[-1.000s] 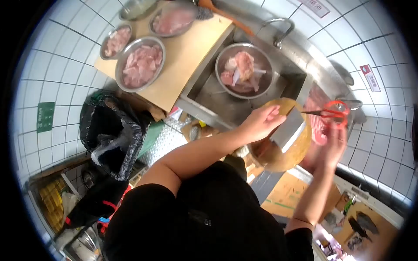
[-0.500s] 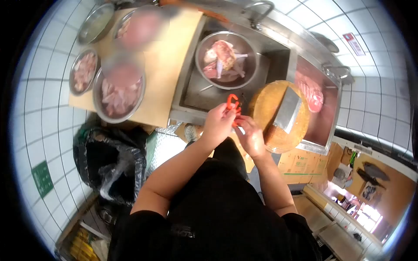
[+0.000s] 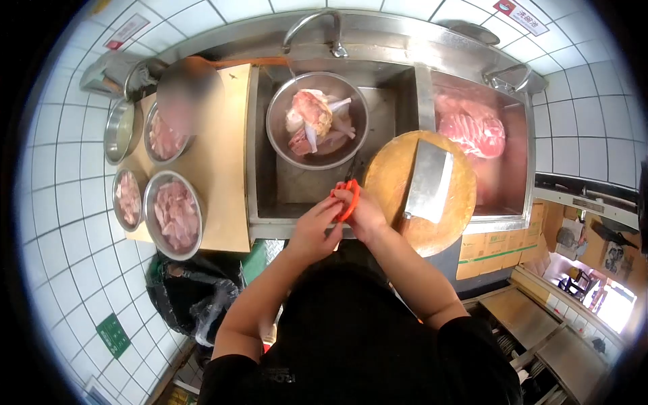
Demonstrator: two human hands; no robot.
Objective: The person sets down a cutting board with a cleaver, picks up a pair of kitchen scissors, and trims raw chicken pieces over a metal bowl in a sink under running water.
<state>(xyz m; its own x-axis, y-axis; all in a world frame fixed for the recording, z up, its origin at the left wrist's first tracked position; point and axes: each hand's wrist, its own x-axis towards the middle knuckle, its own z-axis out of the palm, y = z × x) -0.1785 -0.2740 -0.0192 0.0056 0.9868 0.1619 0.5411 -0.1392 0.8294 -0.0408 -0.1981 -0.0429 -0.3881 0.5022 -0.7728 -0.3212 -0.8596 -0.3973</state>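
Both hands meet in front of the sink around a pair of scissors [image 3: 350, 201] with red handles. The dark blades point away from me toward the sink and show only in part. Around the handles on the right closes my right hand [image 3: 366, 214]. My left hand [image 3: 314, 231] has its fingertips pinched at the left side of the same handles. Just beyond sits a steel bowl [image 3: 275, 138] with raw poultry pieces [image 3: 314, 116], leg bones sticking out. To the right, a cleaver [image 3: 428, 181] lies flat on a round wooden chopping block [image 3: 385, 169].
The bowl stands in the left sink basin [image 3: 388, 101]. Large raw meat [image 3: 476, 128] lies in reddish water in the right basin. Several steel bowls, one with cut meat [image 3: 177, 214], stand on a board [image 3: 226, 162] at left. A black bin bag [image 3: 185, 290] is below.
The view has swung, bringing the sink and bowls more square-on. My hands have shifted their hold on the scissors, and the red handles now sit nearer my right hand.
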